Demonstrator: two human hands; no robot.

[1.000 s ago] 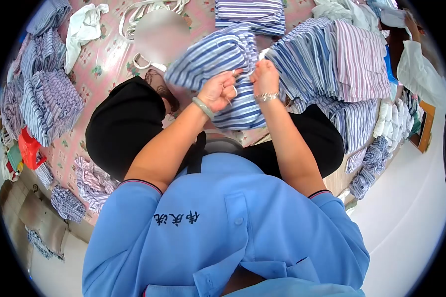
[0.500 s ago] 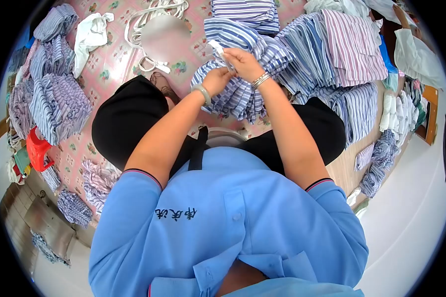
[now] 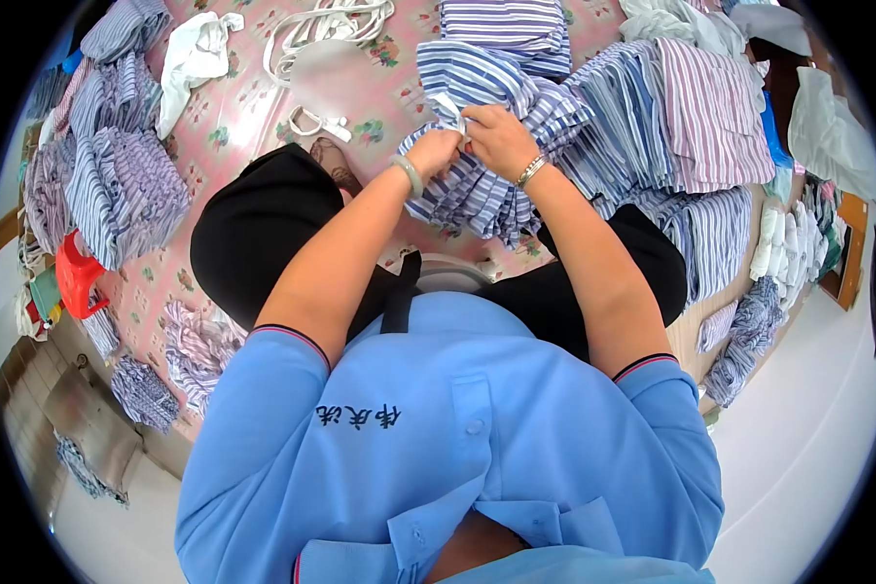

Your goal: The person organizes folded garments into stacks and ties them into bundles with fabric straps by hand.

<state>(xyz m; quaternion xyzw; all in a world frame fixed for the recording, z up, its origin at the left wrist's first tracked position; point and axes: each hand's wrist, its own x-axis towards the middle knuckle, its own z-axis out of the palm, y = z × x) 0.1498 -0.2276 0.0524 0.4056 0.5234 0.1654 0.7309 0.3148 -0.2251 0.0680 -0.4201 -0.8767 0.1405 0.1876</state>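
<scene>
In front of me a bundle of blue-and-white striped cloth [image 3: 496, 200] is gathered tight, with a white cloth strip [image 3: 447, 107] at its middle. My left hand [image 3: 432, 154], below a pale bangle, is closed on the strip at the bundle's near side. Beside it my right hand [image 3: 499, 139], below metal bracelets, pinches the strip with thumb and fingers. The two hands almost touch. How the strip runs beneath my fingers is hidden.
Folded striped stacks [image 3: 618, 117] and a pink-striped pile [image 3: 710, 117] stand to the right. More striped bundles [image 3: 126, 195] and a red plastic stool [image 3: 78, 277] are at the left. White straps [image 3: 331, 24] lie on the pink flowered surface [image 3: 243, 107].
Both hands have drawn closer together on the white strip, and its raised end sits lower against the bundle. The whole view has shifted slightly.
</scene>
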